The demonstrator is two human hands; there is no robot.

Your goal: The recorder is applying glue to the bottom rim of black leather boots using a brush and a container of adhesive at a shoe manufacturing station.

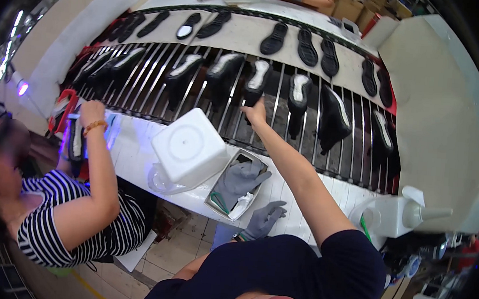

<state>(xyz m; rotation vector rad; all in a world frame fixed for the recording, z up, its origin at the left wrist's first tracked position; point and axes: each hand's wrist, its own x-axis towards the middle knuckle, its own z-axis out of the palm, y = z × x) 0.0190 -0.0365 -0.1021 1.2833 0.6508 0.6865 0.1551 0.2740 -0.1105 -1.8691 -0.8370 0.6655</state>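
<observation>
My right hand (256, 112), bare, reaches out to a black shoe upper (256, 86) that stands bottom-up on the metal rollers. Its fingers are closed around the near end of the upper, below the whitish bottom. My left hand (265, 219) wears a grey glove and hovers by the table's near edge, fingers spread, holding nothing. Beside it is a small box (213, 201) with another grey glove (242, 178) and a white crumpled piece inside. More black uppers, such as one (298, 92) just right of my right hand, line the rollers.
Black soles (274, 38) lie along the pale belt beyond the rollers. A white square container (189, 145) stands left of the box, and a white bottle (394, 215) lies at right. At left, a co-worker in a striped top handles a shoe (75, 139). Pale panels (434, 103) flank the line.
</observation>
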